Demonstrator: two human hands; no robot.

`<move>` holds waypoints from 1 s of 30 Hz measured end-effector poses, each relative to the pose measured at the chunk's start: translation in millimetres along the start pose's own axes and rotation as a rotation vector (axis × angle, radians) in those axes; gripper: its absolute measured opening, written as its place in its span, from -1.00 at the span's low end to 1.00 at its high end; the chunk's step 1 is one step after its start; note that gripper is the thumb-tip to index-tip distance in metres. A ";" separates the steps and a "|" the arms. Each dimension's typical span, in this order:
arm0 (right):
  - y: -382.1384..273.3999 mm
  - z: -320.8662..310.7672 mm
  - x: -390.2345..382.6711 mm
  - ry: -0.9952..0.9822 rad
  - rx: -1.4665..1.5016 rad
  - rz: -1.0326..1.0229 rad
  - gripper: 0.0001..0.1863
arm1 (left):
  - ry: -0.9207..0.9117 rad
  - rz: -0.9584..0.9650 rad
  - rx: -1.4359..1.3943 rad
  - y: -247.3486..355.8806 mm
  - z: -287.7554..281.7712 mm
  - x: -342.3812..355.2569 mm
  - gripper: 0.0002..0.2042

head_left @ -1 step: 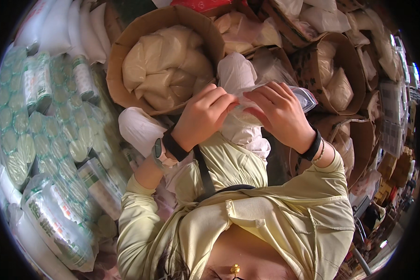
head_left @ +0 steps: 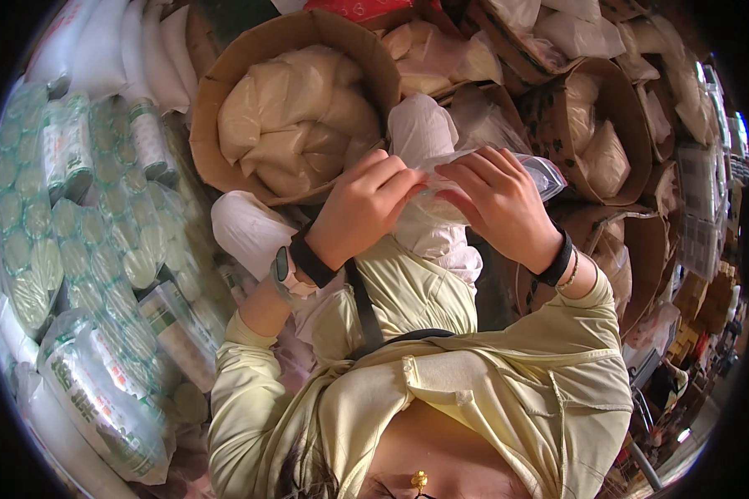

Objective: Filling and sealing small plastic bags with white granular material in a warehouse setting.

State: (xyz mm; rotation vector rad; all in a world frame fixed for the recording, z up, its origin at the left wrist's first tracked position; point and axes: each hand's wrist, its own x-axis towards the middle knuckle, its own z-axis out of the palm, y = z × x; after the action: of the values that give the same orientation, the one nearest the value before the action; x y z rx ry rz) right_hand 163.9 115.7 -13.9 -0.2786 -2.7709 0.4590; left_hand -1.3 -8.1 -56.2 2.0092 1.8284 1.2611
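Observation:
Both hands meet over a clear plastic bag above my white-covered knees. The fingertips of my left hand are pinched at the bag’s left part. My right hand has curled fingers on the bag, with the thumb below them. The bag stretches out to the right behind that hand, where a printed edge shows; what lies inside is hard to make out. Just beyond my left hand stands a large open cardboard drum full of cream-coloured filled bags.
More cardboard boxes of filled bags crowd the back and right. Green-tinted wrapped packs pile on the left, below long white sacks. Grey plastic crates stand at the far right. My legs occupy the middle.

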 end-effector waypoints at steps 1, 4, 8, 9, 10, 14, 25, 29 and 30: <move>1.1 1.6 -1.0 0.003 0.015 0.001 -0.81 | -0.025 0.015 0.001 -1.5 2.2 -1.2 -0.88; 4.1 8.7 -1.7 0.012 0.042 -0.015 -0.82 | -0.075 0.052 0.020 -4.4 3.1 -1.9 -0.85; 5.3 11.4 -0.7 0.004 0.063 -0.056 -0.85 | -0.139 0.121 0.090 -7.6 1.8 -1.4 -0.79; 5.1 11.7 -0.3 0.004 0.063 -0.055 -0.85 | -0.139 0.122 0.089 -7.6 1.3 -0.9 -0.79; 4.8 12.1 -0.1 0.001 0.064 -0.043 -0.87 | -0.154 0.130 0.108 -7.1 0.8 -0.2 -0.79; 3.2 12.7 0.5 -0.007 0.053 -0.026 -0.88 | -0.155 0.124 0.134 -7.7 0.4 -1.5 -0.80; 0.3 8.6 5.2 -0.010 0.059 0.048 -0.81 | -0.058 0.117 0.059 -8.1 3.7 4.3 -0.86; 1.7 5.5 3.2 0.006 0.057 0.031 -0.83 | 0.030 0.064 -0.034 -9.0 9.6 -0.4 -0.84; -1.0 -0.8 3.4 0.022 0.045 0.046 -0.84 | 0.031 0.061 -0.032 -8.9 10.1 -2.5 -0.84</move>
State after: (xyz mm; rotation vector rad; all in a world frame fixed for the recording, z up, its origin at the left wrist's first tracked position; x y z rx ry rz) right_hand 160.9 115.8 -11.9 -0.3348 -2.7342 0.5252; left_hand -1.2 -3.9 -69.2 2.0550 1.7614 1.3371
